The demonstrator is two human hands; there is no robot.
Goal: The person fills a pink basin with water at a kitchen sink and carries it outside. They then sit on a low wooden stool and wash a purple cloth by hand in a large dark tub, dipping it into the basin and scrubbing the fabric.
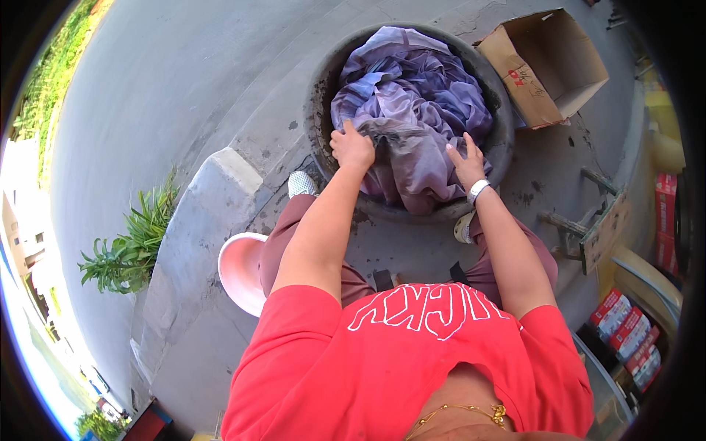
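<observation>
A large round dark tub (502, 160) stands on the ground in front of me, heaped with crumpled purple-grey cloth (419, 116). Dark stains mark the part of the cloth nearest my left hand (353, 148), whose fingers are curled on the cloth's left edge, fingertips partly hidden. On the right side of the cloth rests my right hand (468, 164), its thumb and fingers spread apart, a white band on the wrist. The cloth bulges between both hands and hangs down inside the tub's near wall.
Beyond the tub at the right lies an open cardboard box (524, 82). A worn wooden stool (604, 231) is at the right, with red-and-white packs (629, 331) farther down. By my left leg is a pink plastic basin (242, 275); a concrete block (234, 173) and green plants (132, 242) are farther left.
</observation>
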